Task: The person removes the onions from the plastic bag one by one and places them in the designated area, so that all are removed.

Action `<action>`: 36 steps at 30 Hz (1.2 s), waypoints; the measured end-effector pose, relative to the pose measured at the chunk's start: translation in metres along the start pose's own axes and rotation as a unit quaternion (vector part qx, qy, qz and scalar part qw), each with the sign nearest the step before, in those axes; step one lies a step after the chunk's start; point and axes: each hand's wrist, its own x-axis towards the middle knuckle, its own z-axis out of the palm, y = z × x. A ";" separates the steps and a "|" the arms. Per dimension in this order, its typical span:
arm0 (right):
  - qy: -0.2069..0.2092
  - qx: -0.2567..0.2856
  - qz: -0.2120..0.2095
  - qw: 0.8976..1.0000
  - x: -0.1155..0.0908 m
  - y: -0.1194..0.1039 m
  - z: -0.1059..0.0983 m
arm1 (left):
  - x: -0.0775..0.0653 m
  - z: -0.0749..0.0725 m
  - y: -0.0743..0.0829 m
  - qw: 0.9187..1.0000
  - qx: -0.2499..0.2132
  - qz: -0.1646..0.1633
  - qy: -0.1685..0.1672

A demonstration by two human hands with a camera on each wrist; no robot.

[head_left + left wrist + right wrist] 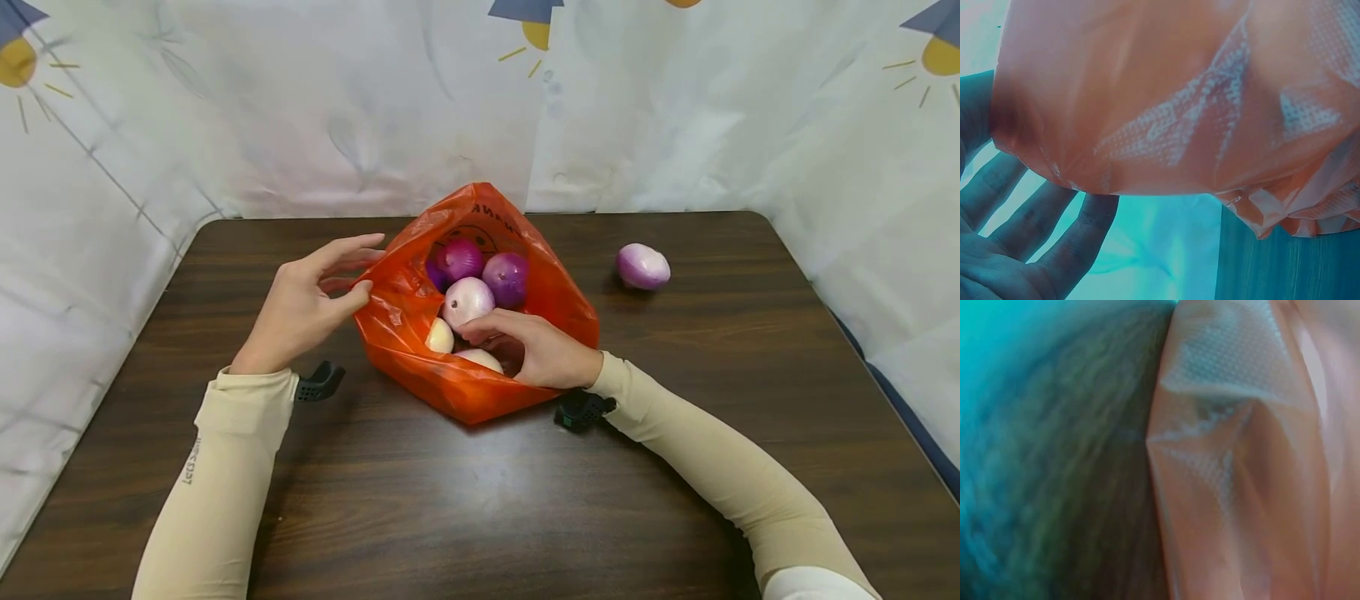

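Note:
An orange plastic bag [405, 367] lies on the table with its mouth spread. Inside are several red onions, among them a pale purple onion [467, 300] and a darker onion [507, 277]. My left hand [303, 300] is at the bag's left edge, fingers spread and fairly straight, touching the plastic; in the left wrist view the bag hides the fingertips. My right hand [543, 346] reaches into the mouth, fingertips against the pale onion, with a dark gap below the fingers. Its thumb is mostly hidden. The right wrist view shows blurred bag plastic [1222, 487].
A lone peeled-looking purple onion [642, 267] lies on the brown table [465, 517], right of the bag. White curtain-like sheeting [300, 108] with printed shapes stands behind the table and at both sides.

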 end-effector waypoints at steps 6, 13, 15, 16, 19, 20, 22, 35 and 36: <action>-0.001 -0.017 0.001 1.000 -0.001 0.001 0.001 | 0.000 0.000 0.001 1.000 -0.001 -0.004 -0.004; -0.011 -0.023 -0.003 1.000 -0.001 0.003 0.003 | 0.000 0.000 0.001 1.000 0.002 -0.004 -0.004; -0.012 -0.026 -0.007 1.000 -0.001 0.002 0.004 | -0.001 0.000 0.000 1.000 0.000 -0.004 -0.005; -0.013 -0.028 -0.009 0.999 -0.001 0.002 0.004 | -0.001 0.000 0.000 1.000 -0.002 -0.004 -0.005; -0.014 -0.027 -0.006 1.000 -0.001 0.003 0.005 | -0.001 0.001 0.000 1.000 -0.004 -0.003 -0.006; -0.014 -0.027 -0.004 1.000 -0.001 0.003 0.006 | -0.001 0.001 0.000 1.000 -0.003 -0.003 -0.005; -0.014 -0.029 -0.001 0.999 -0.001 0.004 0.006 | -0.001 0.000 0.000 1.000 -0.002 -0.003 -0.005; -0.006 -0.023 0.004 1.000 -0.002 0.005 0.006 | -0.001 0.000 0.000 1.000 0.001 0.005 0.000; -0.005 -0.021 0.005 1.000 -0.001 0.005 0.006 | -0.001 0.000 0.000 1.000 0.001 0.005 0.000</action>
